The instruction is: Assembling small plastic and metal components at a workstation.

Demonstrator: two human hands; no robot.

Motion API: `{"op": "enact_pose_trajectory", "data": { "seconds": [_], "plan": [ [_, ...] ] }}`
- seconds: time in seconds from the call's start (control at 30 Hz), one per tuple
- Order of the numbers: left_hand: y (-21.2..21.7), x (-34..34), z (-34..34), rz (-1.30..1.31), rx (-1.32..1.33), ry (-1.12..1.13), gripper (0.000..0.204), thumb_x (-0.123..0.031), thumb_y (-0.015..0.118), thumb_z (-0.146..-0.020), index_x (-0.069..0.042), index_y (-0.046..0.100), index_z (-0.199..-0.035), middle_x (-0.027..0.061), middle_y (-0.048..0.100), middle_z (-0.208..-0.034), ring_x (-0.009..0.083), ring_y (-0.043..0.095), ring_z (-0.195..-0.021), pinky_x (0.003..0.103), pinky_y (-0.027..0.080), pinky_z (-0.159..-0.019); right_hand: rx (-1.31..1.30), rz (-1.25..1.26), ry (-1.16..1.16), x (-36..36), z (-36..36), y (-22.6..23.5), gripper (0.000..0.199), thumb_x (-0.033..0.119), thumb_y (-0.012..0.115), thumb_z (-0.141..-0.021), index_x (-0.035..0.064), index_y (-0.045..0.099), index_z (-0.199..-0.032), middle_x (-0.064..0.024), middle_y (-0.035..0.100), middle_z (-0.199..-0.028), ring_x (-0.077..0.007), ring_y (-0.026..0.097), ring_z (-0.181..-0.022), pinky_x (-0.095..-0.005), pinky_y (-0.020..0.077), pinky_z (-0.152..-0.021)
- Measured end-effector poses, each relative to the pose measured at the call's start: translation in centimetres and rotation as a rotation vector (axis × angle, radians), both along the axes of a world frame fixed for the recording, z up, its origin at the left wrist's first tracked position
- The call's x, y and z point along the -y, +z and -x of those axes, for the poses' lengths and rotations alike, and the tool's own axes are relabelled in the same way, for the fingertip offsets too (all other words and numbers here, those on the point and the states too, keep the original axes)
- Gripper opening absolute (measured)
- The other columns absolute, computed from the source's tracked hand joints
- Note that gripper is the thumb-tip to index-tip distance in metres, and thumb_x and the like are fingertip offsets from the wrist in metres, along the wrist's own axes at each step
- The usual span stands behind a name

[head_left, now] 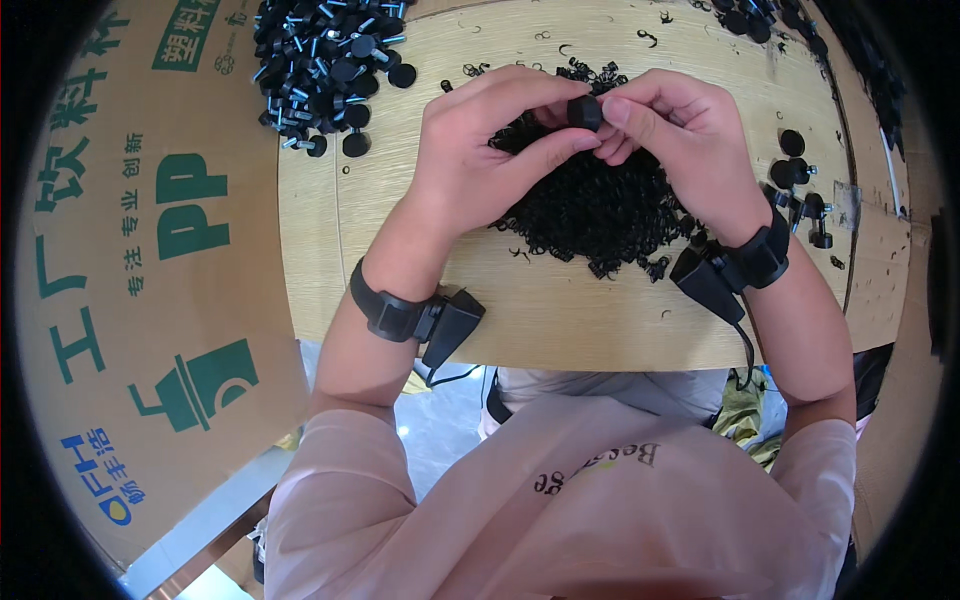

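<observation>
My left hand (490, 140) pinches a black round screw-on foot (584, 113) between thumb and index finger, its flat disc face turned to the right. My right hand (680, 130) meets it there, thumb and fingers closed at the disc's right side. Whatever those right fingertips hold is hidden. Both hands are raised over a heap of small black curled clips (600, 215) in the middle of the wooden table. Each wrist wears a black strap with a small black box.
At the back left lies a pile of black feet with metal threaded bolts (325, 75). More bolted feet (790, 172) lie on the right, others (750, 18) at the far right. A large printed cardboard sheet (150, 250) borders the table (560, 320) on the left. Loose clips are scattered about.
</observation>
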State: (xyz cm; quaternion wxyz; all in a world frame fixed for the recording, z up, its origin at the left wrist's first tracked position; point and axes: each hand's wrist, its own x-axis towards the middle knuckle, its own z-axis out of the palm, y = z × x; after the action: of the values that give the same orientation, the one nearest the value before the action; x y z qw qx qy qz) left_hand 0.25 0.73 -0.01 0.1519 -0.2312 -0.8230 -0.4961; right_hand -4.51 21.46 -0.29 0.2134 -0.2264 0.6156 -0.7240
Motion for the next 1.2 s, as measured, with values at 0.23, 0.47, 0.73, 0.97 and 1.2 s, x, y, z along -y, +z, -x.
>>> {"op": "enact_pose_trajectory", "data": {
  "seconds": [0.23, 0.47, 0.73, 0.97, 1.2],
  "plan": [
    [0.6, -0.3, 0.6, 0.123, -0.207, -0.066, 0.033, 0.009, 0.076, -0.070, 0.000, 0.070, -0.101, 0.0133, 0.069, -0.105, 0.0211, 0.067, -0.094, 0.030, 0.055, -0.081, 0.140, 0.041, 0.028, -0.4, 0.5, -0.3, 0.023, 0.019, 0.063, -0.094, -0.0028, 0.066, -0.102, -0.0088, 0.068, -0.084, -0.0134, 0.067, -0.074, -0.0235, 0.0547, -0.068],
    [0.1, -0.2, 0.4, 0.073, -0.163, -0.056, 0.035, 0.013, 0.072, -0.071, 0.000, 0.067, -0.103, 0.0141, 0.068, -0.108, 0.0215, 0.065, -0.101, 0.030, 0.054, -0.087, 0.208, 0.052, 0.084, -0.7, 0.7, -0.3, 0.023, 0.016, 0.059, -0.096, -0.0029, 0.063, -0.108, -0.0095, 0.068, -0.088, -0.0133, 0.067, -0.077, -0.0230, 0.0544, -0.069],
    [-0.4, -0.4, -0.2, -0.127, 0.007, 0.012, 0.039, 0.010, 0.072, -0.077, 0.002, 0.063, -0.115, 0.0113, 0.067, -0.103, 0.0152, 0.064, -0.096, 0.028, 0.054, -0.086, 0.076, 0.080, 0.086, 0.0, 0.4, -0.7, 0.022, 0.005, 0.058, -0.094, -0.0013, 0.061, -0.114, -0.0087, 0.067, -0.095, -0.0140, 0.066, -0.086, -0.0253, 0.0537, -0.077],
    [-0.1, -0.3, -0.2, -0.002, 0.031, 0.143, 0.026, 0.000, 0.071, -0.084, 0.004, 0.066, -0.110, 0.0096, 0.070, -0.093, 0.0137, 0.066, -0.085, 0.025, 0.054, -0.078, -0.010, 0.065, 0.095, 0.2, 0.0, -0.7, 0.028, 0.001, 0.060, -0.091, -0.0007, 0.059, -0.119, -0.0077, 0.067, -0.096, -0.0110, 0.064, -0.085, -0.0242, 0.0529, -0.078],
    [-0.3, -0.7, 0.0, -0.032, 0.023, 0.187, 0.021, -0.010, 0.077, -0.079, -0.001, 0.071, -0.098, 0.0095, 0.071, -0.077, 0.0135, 0.069, -0.068, 0.024, 0.055, -0.062, -0.011, -0.004, 0.035, 0.0, -0.3, -0.3, 0.019, 0.010, 0.062, -0.094, -0.0006, 0.065, -0.109, -0.0060, 0.067, -0.086, -0.0094, 0.062, -0.076, -0.0235, 0.0526, -0.071]
  ]
}}
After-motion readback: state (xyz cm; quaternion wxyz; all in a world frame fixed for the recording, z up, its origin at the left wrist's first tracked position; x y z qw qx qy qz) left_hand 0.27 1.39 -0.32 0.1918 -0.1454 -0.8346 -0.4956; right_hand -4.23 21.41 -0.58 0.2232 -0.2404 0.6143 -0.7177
